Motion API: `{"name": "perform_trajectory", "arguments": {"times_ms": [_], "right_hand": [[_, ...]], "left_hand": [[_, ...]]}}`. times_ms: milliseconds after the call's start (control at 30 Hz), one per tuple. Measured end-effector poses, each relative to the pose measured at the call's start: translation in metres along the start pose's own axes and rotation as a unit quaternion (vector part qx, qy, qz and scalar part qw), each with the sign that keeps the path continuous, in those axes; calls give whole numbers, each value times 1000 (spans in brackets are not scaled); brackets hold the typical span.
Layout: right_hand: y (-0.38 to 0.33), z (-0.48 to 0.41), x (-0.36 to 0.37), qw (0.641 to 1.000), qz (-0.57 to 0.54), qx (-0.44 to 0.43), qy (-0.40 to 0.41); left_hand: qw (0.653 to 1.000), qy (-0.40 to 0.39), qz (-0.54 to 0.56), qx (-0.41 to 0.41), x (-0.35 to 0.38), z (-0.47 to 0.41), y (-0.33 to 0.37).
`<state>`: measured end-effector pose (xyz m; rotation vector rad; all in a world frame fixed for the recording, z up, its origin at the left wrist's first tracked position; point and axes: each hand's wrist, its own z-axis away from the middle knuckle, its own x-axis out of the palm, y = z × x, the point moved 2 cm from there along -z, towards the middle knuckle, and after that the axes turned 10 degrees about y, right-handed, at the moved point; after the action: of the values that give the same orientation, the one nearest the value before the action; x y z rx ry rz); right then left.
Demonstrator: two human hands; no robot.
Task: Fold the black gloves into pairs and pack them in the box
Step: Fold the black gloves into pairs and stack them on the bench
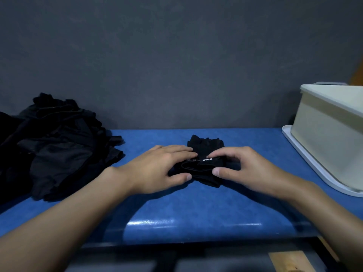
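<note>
A pair of black gloves [204,148] lies in the middle of the blue table [176,209], its near half doubled over. My left hand [157,167] grips the fold from the left, thumb at the near edge and fingers flat on top. My right hand [245,167] pinches the same fold from the right between thumb and fingers. A heap of loose black gloves [59,146] covers the table's left end. The cream box [330,134] stands at the right on its white lid [306,158]; its inside is hidden.
A dark grey wall [176,55] runs right behind the table. The table's near edge is rounded and glossy. Below it I see a dark frame and a piece of light wood [288,262].
</note>
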<state>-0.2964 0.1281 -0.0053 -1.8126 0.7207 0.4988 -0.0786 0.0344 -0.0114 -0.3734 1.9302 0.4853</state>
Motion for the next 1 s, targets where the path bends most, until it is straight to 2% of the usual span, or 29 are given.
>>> {"name": "perform_trajectory", "arguments": {"times_ms": [500, 1000], "right_hand": [[-1, 7, 4, 996, 50, -5, -74], [-9, 12, 3, 996, 73, -24, -34]], "left_hand": [[1000, -4, -5, 17, 1, -1, 4], [1000, 1, -3, 30, -4, 0, 4]]}}
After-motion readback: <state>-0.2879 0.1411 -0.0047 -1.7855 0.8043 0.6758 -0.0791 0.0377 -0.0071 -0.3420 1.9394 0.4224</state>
